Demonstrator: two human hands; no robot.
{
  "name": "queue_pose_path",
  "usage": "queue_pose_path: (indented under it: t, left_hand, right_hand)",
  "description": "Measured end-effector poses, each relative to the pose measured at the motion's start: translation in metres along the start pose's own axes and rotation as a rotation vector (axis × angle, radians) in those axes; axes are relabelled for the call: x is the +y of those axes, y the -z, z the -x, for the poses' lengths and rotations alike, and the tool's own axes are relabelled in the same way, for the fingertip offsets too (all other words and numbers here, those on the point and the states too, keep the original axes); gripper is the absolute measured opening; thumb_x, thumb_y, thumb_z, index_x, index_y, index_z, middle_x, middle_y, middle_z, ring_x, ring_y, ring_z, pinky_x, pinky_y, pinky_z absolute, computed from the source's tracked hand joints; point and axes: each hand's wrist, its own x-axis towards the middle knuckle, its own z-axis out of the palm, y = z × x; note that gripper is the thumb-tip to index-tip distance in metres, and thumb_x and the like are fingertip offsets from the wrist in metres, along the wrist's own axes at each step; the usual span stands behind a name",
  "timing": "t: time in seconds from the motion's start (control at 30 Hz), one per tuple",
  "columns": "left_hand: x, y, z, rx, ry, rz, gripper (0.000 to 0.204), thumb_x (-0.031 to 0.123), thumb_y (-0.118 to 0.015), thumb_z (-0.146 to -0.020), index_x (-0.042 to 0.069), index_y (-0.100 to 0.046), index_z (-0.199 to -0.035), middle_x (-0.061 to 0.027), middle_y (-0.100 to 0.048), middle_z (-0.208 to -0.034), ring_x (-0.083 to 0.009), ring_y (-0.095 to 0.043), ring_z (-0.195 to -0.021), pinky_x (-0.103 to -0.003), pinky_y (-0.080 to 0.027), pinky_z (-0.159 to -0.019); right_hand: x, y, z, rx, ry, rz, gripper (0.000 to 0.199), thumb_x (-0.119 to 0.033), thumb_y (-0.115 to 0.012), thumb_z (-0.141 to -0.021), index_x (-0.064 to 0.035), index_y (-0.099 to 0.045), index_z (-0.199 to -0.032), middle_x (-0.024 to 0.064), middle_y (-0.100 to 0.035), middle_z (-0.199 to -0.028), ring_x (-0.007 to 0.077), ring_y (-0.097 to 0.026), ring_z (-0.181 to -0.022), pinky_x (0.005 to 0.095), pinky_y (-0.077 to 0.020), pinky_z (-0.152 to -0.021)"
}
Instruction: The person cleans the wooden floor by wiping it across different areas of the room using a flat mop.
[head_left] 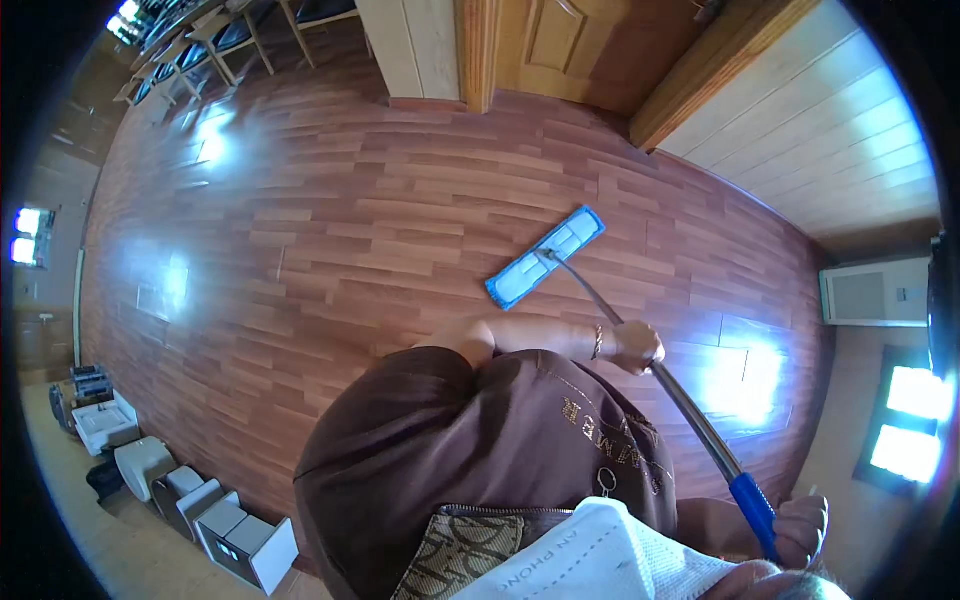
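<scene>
A flat mop point(520, 279) with a blue-edged, pale rectangular head rests on the wood-plank floor ahead of me, its head slanting up to the right. Its metal pole point(700, 425) runs back toward my right side and ends in a blue grip point(752, 508). My left hand point(637, 347), with a bracelet at the wrist, reaches across my body and is wrapped round the pole partway up. Lower right, the curled fingers of my right hand point(803, 530) close round the upper end by the blue grip, which the hand partly hides.
A wooden door point(590, 50) in a timber frame stands ahead. Chairs point(235, 35) line the far left. White and dark box-like items point(245, 540) stand along the left wall. A white cabinet point(875, 292) is at the right, with light glaring off the floor point(745, 385).
</scene>
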Motion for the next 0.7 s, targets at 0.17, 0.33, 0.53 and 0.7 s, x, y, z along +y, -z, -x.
queue_pose_path:
  t: [0.17,0.33,0.53,0.7]
  left_hand:
    - [-0.041,0.010,-0.003,-0.041,0.134,0.043,0.012,0.017,-0.066,-0.061,0.009,-0.062,-0.068,-0.0143,-0.064,-0.069,-0.0364,-0.064,-0.068,-0.048,-0.050,-0.061]
    - [-0.090,-0.004,-0.014,0.116,0.429,-0.052,0.010,0.021,-0.062,-0.066,0.011,-0.062,-0.066,-0.0125,-0.062,-0.065,-0.0355,-0.063,-0.064,-0.048,-0.049,-0.056]
    - [-0.166,-0.057,-0.044,0.386,0.774,-0.195,0.027,0.029,-0.060,-0.078,0.010,-0.056,-0.059,-0.0116,-0.059,-0.060,-0.0337,-0.061,-0.061,-0.047,-0.048,-0.055]
    - [-0.221,-0.105,-0.080,0.468,1.000,-0.226,0.007,0.018,-0.062,-0.071,0.019,-0.069,-0.074,-0.0087,-0.066,-0.070,-0.0317,-0.064,-0.068,-0.044,-0.049,-0.058]
  right_hand:
    - [0.099,0.019,0.008,-0.061,0.063,-0.294,0.036,-0.044,-0.062,-0.084,-0.0097,-0.065,-0.091,0.0105,-0.066,-0.078,0.0271,-0.064,-0.072,0.0269,-0.0513,-0.069]
    - [0.203,0.018,0.040,0.107,0.162,-0.477,0.025,-0.027,-0.052,-0.081,-0.0090,-0.045,-0.065,0.0051,-0.047,-0.057,0.0154,-0.043,-0.048,0.0314,-0.0311,-0.050]
    - [0.355,-0.022,0.108,0.092,0.032,-0.893,0.031,-0.031,-0.046,-0.089,-0.0129,-0.047,-0.063,0.0018,-0.051,-0.058,0.0148,-0.050,-0.051,0.0311,-0.0325,-0.052]
    - [0.434,-0.022,0.167,-0.004,-0.122,-1.072,0.031,-0.032,-0.053,-0.090,-0.0112,-0.049,-0.068,0.0061,-0.053,-0.062,0.0215,-0.054,-0.062,0.0374,-0.0411,-0.065]
